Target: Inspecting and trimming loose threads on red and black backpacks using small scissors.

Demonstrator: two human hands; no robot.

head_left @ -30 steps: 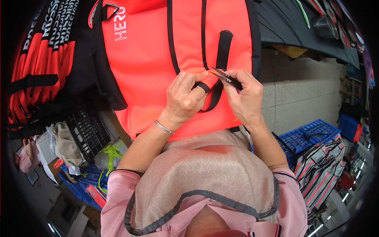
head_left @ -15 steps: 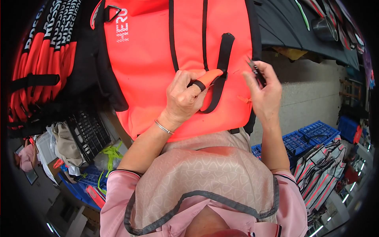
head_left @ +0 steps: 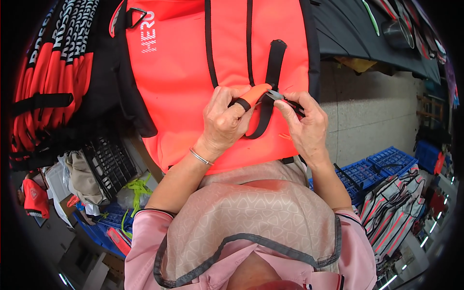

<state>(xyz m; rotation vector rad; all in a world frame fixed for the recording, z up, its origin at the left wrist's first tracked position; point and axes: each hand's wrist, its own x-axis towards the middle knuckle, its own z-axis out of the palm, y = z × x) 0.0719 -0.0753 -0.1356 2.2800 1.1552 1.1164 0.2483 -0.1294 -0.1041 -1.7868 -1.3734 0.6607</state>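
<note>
Between hands, orange tab (head_left: 254, 94) points up-right.

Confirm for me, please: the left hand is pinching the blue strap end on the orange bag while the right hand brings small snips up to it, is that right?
Not quite: in the head view the strap end is orange, not blue. The rest stands: the left hand pinches it against the orange bag, and the right hand brings small snips up to it.
</note>
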